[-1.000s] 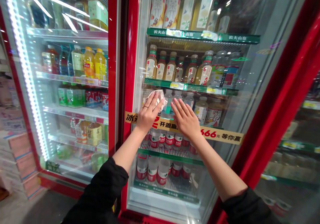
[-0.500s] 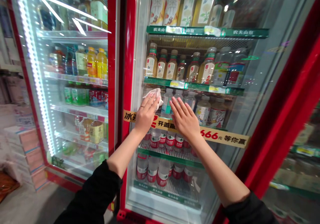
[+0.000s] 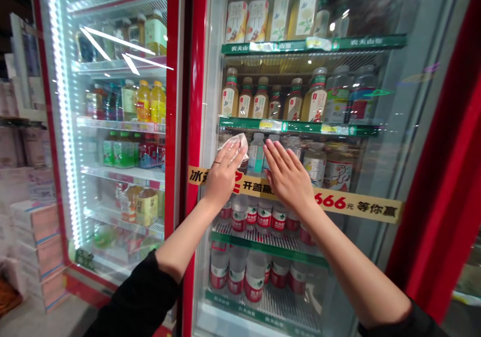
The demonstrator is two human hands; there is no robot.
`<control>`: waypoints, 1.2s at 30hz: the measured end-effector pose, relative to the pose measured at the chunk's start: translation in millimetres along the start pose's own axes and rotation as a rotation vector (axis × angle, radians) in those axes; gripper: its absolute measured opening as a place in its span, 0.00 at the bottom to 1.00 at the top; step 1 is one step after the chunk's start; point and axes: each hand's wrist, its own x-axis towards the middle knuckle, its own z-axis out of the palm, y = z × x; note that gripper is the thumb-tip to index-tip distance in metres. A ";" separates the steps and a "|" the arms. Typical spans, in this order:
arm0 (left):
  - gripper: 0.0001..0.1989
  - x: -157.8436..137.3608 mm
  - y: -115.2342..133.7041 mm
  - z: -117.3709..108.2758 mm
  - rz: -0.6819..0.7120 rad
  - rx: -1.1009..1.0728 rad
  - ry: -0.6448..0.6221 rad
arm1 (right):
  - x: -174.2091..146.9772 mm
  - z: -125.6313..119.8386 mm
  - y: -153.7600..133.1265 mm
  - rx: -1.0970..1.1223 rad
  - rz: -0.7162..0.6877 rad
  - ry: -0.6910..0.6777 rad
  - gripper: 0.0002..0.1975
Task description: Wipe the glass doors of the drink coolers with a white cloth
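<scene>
My left hand [image 3: 221, 179] lies with its fingers stretched over a white cloth or tissue [image 3: 240, 140], pressing it to the glass door [image 3: 376, 161] of a drinks fridge. The cloth sticks out past the fingertips. To its right, my right hand [image 3: 290, 179] is flat with its fingers extended and close together, holding nothing; it seems to rest on the glass. A yellow printed strip [image 3: 376, 209] runs across the door, partly covered by both hands. Behind the glass, bottled drinks [image 3: 229, 95] fill several shelves.
A second lit fridge with bottles [image 3: 143, 100] stands to the left, beyond red door frames [image 3: 195, 126]. Pink boxes [image 3: 39, 247] are stacked on the floor at far left. A thick red frame [image 3: 424, 187] borders the door at right.
The view has shifted a little, so the fridges sit differently in the picture. Both hands stay at nearly the same place on the door, with the cloth under my left fingers.
</scene>
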 end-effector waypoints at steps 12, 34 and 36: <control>0.32 27.7 -32.2 4.8 -0.015 -0.014 0.180 | -0.6 -0.3 5.1 -0.023 -0.006 0.006 0.43; 0.45 23.9 -33.6 -9.0 -0.110 -0.014 0.085 | -3.5 9.2 0.3 -0.006 0.075 0.084 0.42; 0.44 18.9 -17.9 -4.3 -0.062 0.002 0.041 | -3.5 10.3 -0.2 -0.004 0.077 0.090 0.41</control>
